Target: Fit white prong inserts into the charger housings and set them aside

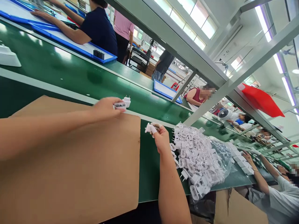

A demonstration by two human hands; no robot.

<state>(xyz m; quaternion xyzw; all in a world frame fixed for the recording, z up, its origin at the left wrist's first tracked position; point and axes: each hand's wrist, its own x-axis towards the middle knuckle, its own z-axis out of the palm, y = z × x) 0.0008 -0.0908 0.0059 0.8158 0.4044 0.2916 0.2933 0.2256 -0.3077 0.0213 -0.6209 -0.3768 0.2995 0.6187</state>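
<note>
My left hand [106, 105], blurred by motion, reaches over the cardboard sheet [93, 168]. Its fingers are closed on a white plug housing [120, 106] whose dark open end shows. Just beyond it is another white plug [126, 101] with two pins pointing up, near the green conveyor belt's edge. My right hand [161, 135], with white coverings on the thumb and a fingertip, pinches a small white plug part [148, 128] above the green table. Right of that hand lies a big heap of white plug housings [196, 158], partly on a clear plastic bag [223, 152].
The green conveyor belt [77, 74] runs across, with a white device [8, 56] at far left. Blue-rimmed trays [167, 90] line its far side, where co-workers stand or sit. Metal beams [187, 59] slant overhead. At right a co-worker's hands [249, 157] are near white boxes [243, 163].
</note>
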